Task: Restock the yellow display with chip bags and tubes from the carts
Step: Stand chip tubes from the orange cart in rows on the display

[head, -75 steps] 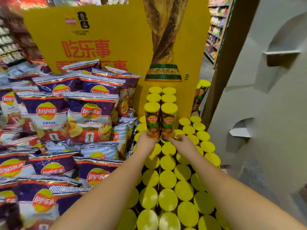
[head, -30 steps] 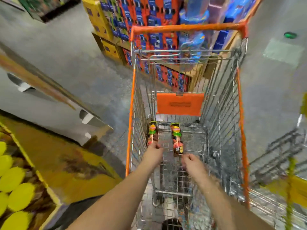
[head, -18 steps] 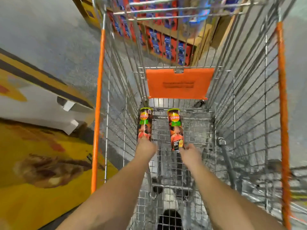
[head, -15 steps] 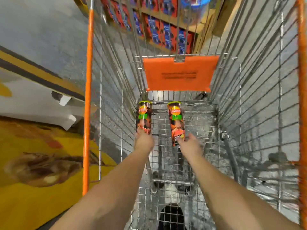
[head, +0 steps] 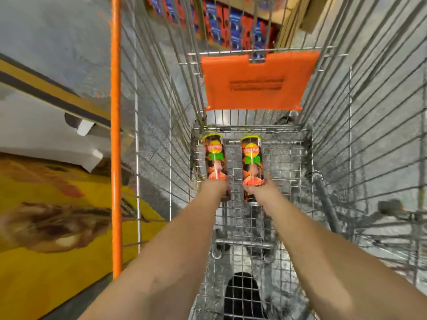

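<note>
Two chip tubes lying flat at the bottom of the wire cart (head: pixel 161 112), side by side with a small gap between them, yellow lids pointing at the far end. Left hand (head: pixel 213 189) sits on the near end of the left tube (head: pixel 214 161), and the right hand (head: pixel 260 191) is on the near end of the right tube (head: pixel 252 163). Both hands look wrapped around the tube bottoms, but honestly it's pretty blurry down there and the fingers are mostly hidden behind the wrists, so I can't say for sure how tight either grip is. Both forearms reach straight down into the basket.

Cart has an orange rail (head: pixel 115 135) along its left top edge and an orange flap (head: pixel 254 82) hanging on the far wall, just above the tube lids. Off to the left, outside the cart, there's the yellow display (head: pixel 46 239) with some brownish artwork on it, plus a white cardboard panel (head: pixel 34 135) above that. Past the cart's far end you can see a stack of red and blue boxes (head: pixel 231 31) on the grey floor (head: pixel 57 31).
</note>
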`<action>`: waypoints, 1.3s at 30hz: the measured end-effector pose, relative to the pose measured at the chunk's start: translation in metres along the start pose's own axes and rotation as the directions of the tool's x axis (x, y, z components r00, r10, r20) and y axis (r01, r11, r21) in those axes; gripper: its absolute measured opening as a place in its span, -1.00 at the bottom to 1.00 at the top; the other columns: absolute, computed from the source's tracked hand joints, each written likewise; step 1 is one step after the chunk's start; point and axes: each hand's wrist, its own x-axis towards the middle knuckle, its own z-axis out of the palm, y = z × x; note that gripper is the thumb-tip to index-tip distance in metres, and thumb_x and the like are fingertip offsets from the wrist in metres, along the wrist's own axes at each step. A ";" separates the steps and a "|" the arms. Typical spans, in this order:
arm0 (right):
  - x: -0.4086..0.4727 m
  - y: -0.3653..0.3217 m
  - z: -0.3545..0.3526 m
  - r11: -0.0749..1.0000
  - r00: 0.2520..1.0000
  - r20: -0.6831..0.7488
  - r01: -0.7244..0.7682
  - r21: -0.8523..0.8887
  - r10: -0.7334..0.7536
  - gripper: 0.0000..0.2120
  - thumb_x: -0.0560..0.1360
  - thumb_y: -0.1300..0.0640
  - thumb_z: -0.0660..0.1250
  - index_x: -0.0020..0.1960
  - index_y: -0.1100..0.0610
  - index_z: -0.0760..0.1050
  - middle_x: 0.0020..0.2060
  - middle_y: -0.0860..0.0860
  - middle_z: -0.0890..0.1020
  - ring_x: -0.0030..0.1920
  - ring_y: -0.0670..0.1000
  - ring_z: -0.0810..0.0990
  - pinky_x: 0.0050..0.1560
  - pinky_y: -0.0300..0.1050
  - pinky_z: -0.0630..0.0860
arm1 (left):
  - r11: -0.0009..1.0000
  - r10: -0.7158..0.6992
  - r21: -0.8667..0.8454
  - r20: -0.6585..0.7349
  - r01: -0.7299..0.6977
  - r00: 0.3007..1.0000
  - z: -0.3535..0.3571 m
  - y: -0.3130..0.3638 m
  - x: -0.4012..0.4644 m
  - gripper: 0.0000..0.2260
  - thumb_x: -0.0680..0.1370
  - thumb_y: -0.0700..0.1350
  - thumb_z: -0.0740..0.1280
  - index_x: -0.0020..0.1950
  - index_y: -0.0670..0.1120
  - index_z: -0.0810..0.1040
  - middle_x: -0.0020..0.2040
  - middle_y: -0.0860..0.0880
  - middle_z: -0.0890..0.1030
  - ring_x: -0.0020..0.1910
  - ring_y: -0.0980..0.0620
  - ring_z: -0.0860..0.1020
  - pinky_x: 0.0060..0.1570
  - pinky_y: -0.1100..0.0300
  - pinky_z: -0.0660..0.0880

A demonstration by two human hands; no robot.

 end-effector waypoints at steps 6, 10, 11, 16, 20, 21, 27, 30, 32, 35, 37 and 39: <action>-0.066 -0.002 -0.027 0.992 0.997 0.072 0.001 0.128 -0.011 -0.51 0.43 0.05 0.50 0.29 0.02 0.39 0.09 0.03 0.58 0.12 0.08 0.51 0.24 0.08 0.43 | 0.970 0.122 -0.225 0.108 -0.095 0.987 -0.005 -0.007 -0.105 -0.94 0.39 -0.38 0.36 -0.27 -0.28 0.59 -0.48 -0.10 0.58 -0.60 0.04 0.53 -0.47 0.22 0.56; -0.123 -0.011 -0.046 0.975 0.993 0.093 0.051 0.218 -0.073 -0.48 0.40 0.00 0.51 0.28 0.08 0.43 0.13 0.02 0.59 0.19 0.08 0.51 0.31 0.14 0.37 | 0.932 0.241 -0.310 0.136 -0.189 0.961 -0.017 -0.016 -0.157 -0.37 0.26 -0.28 0.50 0.29 -0.26 0.38 0.01 -0.22 0.63 -0.17 -0.11 0.63 -0.16 -0.08 0.60; -0.141 -0.014 -0.049 0.974 0.990 0.094 0.086 0.210 -0.107 -0.47 0.38 -0.01 0.52 0.29 0.07 0.45 0.15 0.02 0.60 0.21 0.09 0.51 0.31 0.15 0.36 | 0.920 0.286 -0.318 0.141 -0.230 0.948 -0.025 -0.021 -0.181 -0.36 0.32 -0.28 0.50 0.34 -0.24 0.32 0.09 -0.21 0.59 -0.12 -0.08 0.59 -0.29 0.04 0.52; -0.258 -0.032 -0.050 0.940 0.955 0.015 0.288 0.184 -0.296 -0.43 0.27 -0.13 0.58 0.20 -0.02 0.49 0.11 0.01 0.64 0.15 0.09 0.58 0.27 0.17 0.46 | 0.836 0.485 -0.369 0.152 -0.405 0.861 -0.071 -0.059 -0.272 -0.28 0.42 -0.25 0.47 0.45 -0.08 0.13 0.35 -0.21 0.46 0.15 -0.13 0.50 -0.04 0.03 0.43; -0.356 -0.045 -0.031 0.858 0.866 0.025 0.491 0.149 -0.500 -0.56 0.34 -0.04 0.55 0.16 -0.01 0.51 0.04 -0.03 0.68 0.08 0.01 0.64 0.25 0.06 0.48 | 0.680 0.679 -0.426 0.059 -0.597 0.731 -0.127 -0.103 -0.343 -0.31 0.23 -0.21 0.56 0.26 -0.11 0.29 0.05 -0.11 0.58 -0.15 0.02 0.54 -0.19 0.11 0.52; -0.385 -0.046 -0.020 0.831 0.838 0.024 0.537 0.147 -0.546 -0.57 0.36 0.03 0.54 0.18 0.02 0.50 0.06 0.00 0.69 0.08 0.01 0.64 0.25 0.05 0.48 | 0.639 0.714 -0.427 0.020 -0.640 0.699 -0.147 -0.122 -0.364 -0.25 0.18 -0.17 0.58 0.27 -0.13 0.30 0.03 -0.10 0.58 -0.13 0.02 0.57 -0.18 0.11 0.55; -0.527 -0.051 0.070 0.671 0.665 0.092 0.734 0.105 -0.742 -0.55 0.41 0.15 0.51 0.19 0.05 0.38 0.07 0.00 0.64 0.00 -0.08 0.61 0.08 -0.05 0.53 | 0.362 0.867 -0.455 -0.156 -0.813 0.474 -0.262 -0.230 -0.432 -0.26 0.30 -0.29 0.57 0.34 -0.06 0.25 0.14 -0.10 0.57 -0.05 0.05 0.59 -0.27 0.30 0.54; -0.570 -0.050 0.121 0.603 0.589 0.164 0.796 0.056 -0.792 -0.59 0.47 0.20 0.45 0.19 0.13 0.30 -0.02 0.00 0.61 -0.13 -0.08 0.58 0.06 0.17 0.53 | 0.256 0.883 -0.424 -0.263 -0.869 0.389 -0.314 -0.279 -0.443 -0.24 0.30 -0.27 0.58 0.38 -0.06 0.26 0.11 -0.02 0.60 0.02 0.04 0.60 -0.07 0.17 0.59; -0.594 -0.051 0.154 0.550 0.533 0.213 0.835 0.021 -0.819 -0.60 0.48 0.17 0.44 0.20 0.12 0.30 -0.05 -0.06 0.57 -0.09 -0.08 0.55 -0.07 -0.10 0.58 | 0.236 0.856 -0.394 -0.348 -0.888 0.382 -0.345 -0.311 -0.447 -0.24 0.33 -0.21 0.58 0.41 -0.03 0.26 0.14 0.00 0.59 0.08 0.03 0.60 0.09 0.09 0.57; -0.618 -0.055 0.203 0.502 0.476 0.305 0.865 0.006 -0.825 -0.65 0.51 0.21 0.41 0.19 0.14 0.31 -0.05 -0.08 0.55 -0.03 -0.13 0.53 -0.22 -0.47 0.43 | 0.193 0.808 -0.394 -0.456 -0.899 0.373 -0.386 -0.356 -0.454 -0.24 0.32 -0.08 0.53 0.45 0.03 0.26 0.21 -0.03 0.59 0.17 0.01 0.58 0.23 0.01 0.51; -0.636 -0.057 0.241 0.472 0.439 0.385 0.881 -0.008 -0.812 -0.65 0.51 0.19 0.40 0.20 0.12 0.31 0.01 -0.05 0.56 0.03 -0.09 0.53 -0.09 -0.35 0.44 | 0.185 0.760 -0.380 -0.529 -0.906 0.377 -0.416 -0.386 -0.454 -0.33 0.40 -0.14 0.52 0.43 0.04 0.29 0.19 -0.02 0.61 0.14 0.02 0.59 0.20 0.06 0.52; -0.643 -0.059 0.270 0.460 0.410 0.456 0.888 -0.002 -0.790 -0.63 0.52 0.16 0.39 0.24 0.08 0.31 0.09 -0.02 0.56 0.08 -0.08 0.54 0.07 -0.16 0.45 | 0.194 0.719 -0.375 -0.575 -0.907 0.391 -0.439 -0.407 -0.455 -0.39 0.42 -0.20 0.51 0.36 0.03 0.31 0.14 -0.04 0.63 0.09 0.00 0.61 0.14 0.07 0.54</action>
